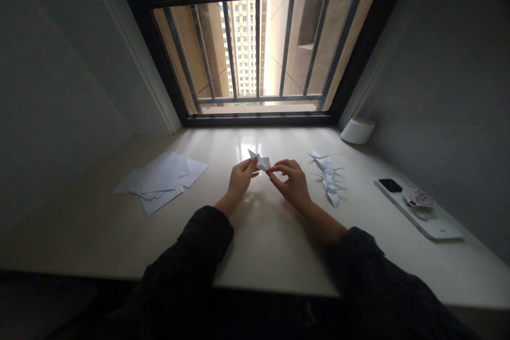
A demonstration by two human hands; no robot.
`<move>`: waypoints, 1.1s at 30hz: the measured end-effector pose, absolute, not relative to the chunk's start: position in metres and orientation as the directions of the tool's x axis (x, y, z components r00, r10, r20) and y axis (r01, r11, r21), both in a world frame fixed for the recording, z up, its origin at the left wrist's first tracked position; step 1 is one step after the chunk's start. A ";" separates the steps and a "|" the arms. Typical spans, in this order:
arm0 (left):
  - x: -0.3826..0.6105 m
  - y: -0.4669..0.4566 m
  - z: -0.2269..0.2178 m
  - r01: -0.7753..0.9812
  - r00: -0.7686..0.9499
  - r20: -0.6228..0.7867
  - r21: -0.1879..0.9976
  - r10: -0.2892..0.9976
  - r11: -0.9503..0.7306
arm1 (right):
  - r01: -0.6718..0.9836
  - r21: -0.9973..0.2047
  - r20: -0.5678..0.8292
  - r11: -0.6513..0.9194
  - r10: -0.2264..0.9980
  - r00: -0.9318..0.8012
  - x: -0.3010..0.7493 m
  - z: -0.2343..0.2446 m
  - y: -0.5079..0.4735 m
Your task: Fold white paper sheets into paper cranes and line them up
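Between my two hands, above the white sill, is a small piece of folded white paper (262, 162) with pointed ends. My left hand (240, 177) grips its left side, the thumb lying over it. At its lower right corner, my right hand (291, 179) pinches the paper between thumb and fingertips. To the right lie several folded paper cranes (329, 174) in a row, their thin points sticking out. On the left rests a loose, overlapping pile of white paper sheets (161, 178).
A phone (416, 212) with a sticker-like grip on its back lies at the right. A white cylindrical object (357, 131) stands in the back right corner by the wall. Behind the sill (271, 255) is a dark-framed window (258, 119) with bars outside.
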State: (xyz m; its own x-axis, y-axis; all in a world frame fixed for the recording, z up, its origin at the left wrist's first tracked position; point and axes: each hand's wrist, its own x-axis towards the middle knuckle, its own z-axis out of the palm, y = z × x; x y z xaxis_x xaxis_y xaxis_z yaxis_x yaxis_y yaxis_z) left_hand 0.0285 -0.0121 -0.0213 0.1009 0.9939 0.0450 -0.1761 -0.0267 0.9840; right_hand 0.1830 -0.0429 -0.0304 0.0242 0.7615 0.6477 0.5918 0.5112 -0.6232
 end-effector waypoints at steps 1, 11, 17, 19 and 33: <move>0.028 -0.013 -0.021 -0.178 0.119 0.052 0.984 0.992 -0.030 | 0.538 -0.674 0.622 0.506 0.781 0.045 0.182 -0.031 -0.042; 0.027 -0.013 -0.021 -0.232 0.222 0.134 0.969 0.966 -0.081 | 0.233 -0.878 0.446 0.419 0.892 0.077 0.180 -0.033 -0.038; 0.022 -0.009 -0.020 -0.232 0.210 0.121 0.970 0.970 -0.071 | 0.182 -0.901 0.411 0.393 0.909 0.074 0.180 -0.029 -0.038; 0.021 -0.009 -0.019 -0.220 0.208 0.119 0.973 0.971 -0.072 | 0.177 -0.903 0.409 0.391 0.910 0.075 0.180 -0.029 -0.038; 0.018 -0.005 -0.016 -0.185 0.242 0.081 0.982 0.967 -0.036 | 0.547 -0.579 0.729 0.605 0.684 0.016 0.182 -0.023 -0.047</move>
State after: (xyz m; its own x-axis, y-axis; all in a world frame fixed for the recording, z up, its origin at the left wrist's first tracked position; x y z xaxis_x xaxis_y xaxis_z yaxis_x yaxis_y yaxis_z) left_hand 0.0181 -0.0054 -0.0160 0.2423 0.9668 0.0813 -0.1851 -0.0362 0.9820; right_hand 0.1823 -0.0468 -0.0227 0.0156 0.6839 0.7294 0.5475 0.6046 -0.5785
